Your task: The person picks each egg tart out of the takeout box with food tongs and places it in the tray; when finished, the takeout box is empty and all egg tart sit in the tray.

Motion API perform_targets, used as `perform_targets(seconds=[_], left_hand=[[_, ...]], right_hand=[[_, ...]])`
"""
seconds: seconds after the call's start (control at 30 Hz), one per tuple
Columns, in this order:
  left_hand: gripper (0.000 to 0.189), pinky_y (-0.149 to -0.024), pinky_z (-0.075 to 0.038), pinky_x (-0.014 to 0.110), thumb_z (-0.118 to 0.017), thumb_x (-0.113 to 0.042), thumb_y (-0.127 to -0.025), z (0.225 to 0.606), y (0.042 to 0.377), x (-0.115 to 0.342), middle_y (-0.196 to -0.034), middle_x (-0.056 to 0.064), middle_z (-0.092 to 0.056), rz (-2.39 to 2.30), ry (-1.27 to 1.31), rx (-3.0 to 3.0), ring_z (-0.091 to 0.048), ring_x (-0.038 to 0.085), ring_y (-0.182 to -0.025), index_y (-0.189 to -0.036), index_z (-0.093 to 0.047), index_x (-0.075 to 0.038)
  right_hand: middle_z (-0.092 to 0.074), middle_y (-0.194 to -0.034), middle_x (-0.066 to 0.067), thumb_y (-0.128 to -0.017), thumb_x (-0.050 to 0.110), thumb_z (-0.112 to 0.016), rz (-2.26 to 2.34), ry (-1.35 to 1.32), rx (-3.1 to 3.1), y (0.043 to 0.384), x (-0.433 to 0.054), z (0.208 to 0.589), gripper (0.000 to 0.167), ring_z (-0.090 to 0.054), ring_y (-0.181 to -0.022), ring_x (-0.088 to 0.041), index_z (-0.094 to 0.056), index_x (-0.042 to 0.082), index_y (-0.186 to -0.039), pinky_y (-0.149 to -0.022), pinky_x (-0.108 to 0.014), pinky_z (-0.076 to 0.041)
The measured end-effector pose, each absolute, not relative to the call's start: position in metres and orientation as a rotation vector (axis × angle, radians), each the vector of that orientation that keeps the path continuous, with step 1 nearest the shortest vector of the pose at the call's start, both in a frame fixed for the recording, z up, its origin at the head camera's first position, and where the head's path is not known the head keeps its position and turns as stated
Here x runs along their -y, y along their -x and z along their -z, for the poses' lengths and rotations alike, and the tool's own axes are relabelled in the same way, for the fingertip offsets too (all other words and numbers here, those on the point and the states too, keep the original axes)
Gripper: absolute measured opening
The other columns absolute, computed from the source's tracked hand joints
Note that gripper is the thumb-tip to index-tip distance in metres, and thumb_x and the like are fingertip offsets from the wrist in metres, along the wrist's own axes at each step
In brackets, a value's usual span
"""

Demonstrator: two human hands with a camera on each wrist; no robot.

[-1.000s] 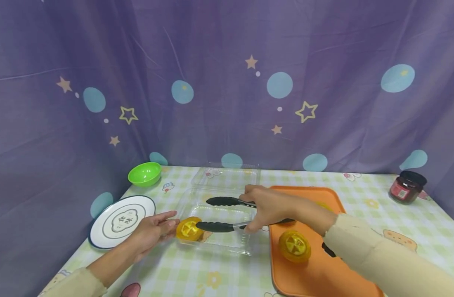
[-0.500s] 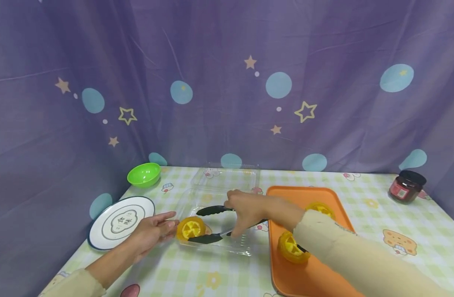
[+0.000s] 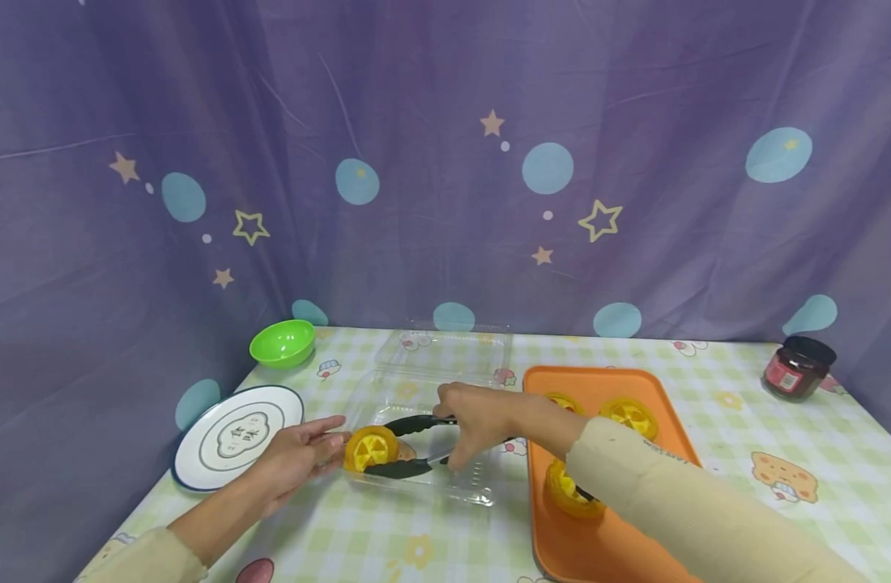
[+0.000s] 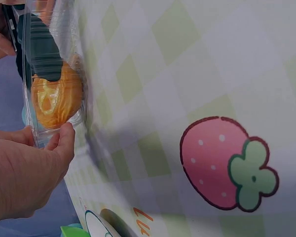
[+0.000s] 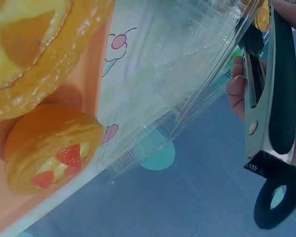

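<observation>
My left hand (image 3: 296, 457) pinches the near left corner of a clear plastic clamshell box (image 3: 482, 490), its thumb and fingertips on the rim in the left wrist view. Inside that corner sits a golden tart (image 3: 371, 449) with yellow pieces on top. My right hand (image 3: 482, 417) grips a pair of metal tongs (image 5: 283, 79) with black handles and black scalloped tips. Those tips reach into the box, one at the tart's far right side and one overlapping its near right edge. The box lid stands open at the back.
Right of the box lies an orange tray (image 3: 613, 559) bearing several tarts (image 3: 630, 417), one with red pieces. A white plate (image 3: 205, 437) and a green bowl (image 3: 283, 344) are at the left. Far right stands a dark jar (image 3: 799, 368). A patterned curtain hangs behind.
My right hand has moved left and slightly down with the tongs, and their tips are now closer together around the tart's right side. My left hand stays at the box corner.
</observation>
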State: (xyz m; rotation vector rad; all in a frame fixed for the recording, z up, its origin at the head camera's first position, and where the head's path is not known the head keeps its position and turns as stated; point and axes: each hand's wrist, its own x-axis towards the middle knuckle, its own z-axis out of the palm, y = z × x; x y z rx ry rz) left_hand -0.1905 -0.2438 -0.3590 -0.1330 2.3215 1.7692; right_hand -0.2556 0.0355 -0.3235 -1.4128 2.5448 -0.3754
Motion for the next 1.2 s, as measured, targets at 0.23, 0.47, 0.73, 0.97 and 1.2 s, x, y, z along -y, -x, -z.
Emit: perform_targets(seconds=[0.23, 0.47, 0.73, 0.97, 1.2], left_hand=[[0.045, -0.096, -0.052, 0.042, -0.046, -0.005, -0.101, 0.359, 0.190, 0.243, -0.136, 0.029, -0.047, -1.759, 0.172, -2.330, -0.053, 0.037, -0.122, -0.143, -0.036, 0.007], [0.046, -0.095, -0.052, 0.042, -0.046, -0.004, -0.101, 0.359, 0.191, 0.244, -0.136, 0.030, -0.048, -1.767, 0.170, -2.322, -0.055, 0.036, -0.120, -0.143, -0.036, 0.008], [0.047, -0.096, -0.052, 0.042, -0.047, -0.005, -0.100, 0.360, 0.191, 0.246, -0.134, 0.028, -0.050, -1.763, 0.126, -2.327, -0.060, 0.028, -0.110, -0.143, -0.034, 0.009], [0.048, -0.097, -0.052, 0.040, -0.046, -0.005, -0.101, 0.359, 0.191, 0.246, -0.138, 0.029, -0.046, -1.761, 0.102, -2.321, -0.055, 0.033, -0.119, -0.144, -0.032, 0.010], [0.048, -0.096, -0.053, 0.040, -0.047, -0.005, -0.100, 0.359, 0.192, 0.246, -0.137, 0.029, -0.048, -1.764, 0.108, -2.323, -0.054, 0.036, -0.121, -0.143, -0.033, 0.010]], right_hand=[[-0.052, -0.086, -0.009, -0.067, 0.023, -0.084, 0.393, 1.417, -2.556, 0.255, -0.034, 0.324, 0.049, -0.039, -0.073, -0.011, -0.070, 0.002, -0.109, -0.058, -0.018, -0.037], [-0.046, -0.081, -0.003, -0.068, 0.024, -0.084, 0.421, 1.420, -2.565, 0.250, -0.036, 0.323, 0.051, -0.037, -0.071, -0.010, -0.070, 0.002, -0.113, -0.057, -0.018, -0.035], [-0.043, -0.078, -0.003, -0.069, 0.028, -0.083, 0.443, 1.457, -2.630, 0.244, -0.055, 0.311, 0.051, -0.036, -0.068, -0.010, -0.069, 0.006, -0.112, -0.055, -0.020, -0.025], [-0.044, -0.083, -0.008, -0.072, 0.026, -0.082, 0.560, 1.430, -2.614, 0.239, -0.082, 0.301, 0.059, -0.034, -0.070, -0.012, -0.064, 0.001, -0.123, -0.058, -0.021, -0.025], [-0.040, -0.081, -0.005, -0.072, 0.022, -0.081, 0.619, 1.420, -2.631, 0.237, -0.101, 0.295, 0.060, -0.038, -0.076, -0.013, -0.063, -0.002, -0.124, -0.060, -0.022, -0.033]])
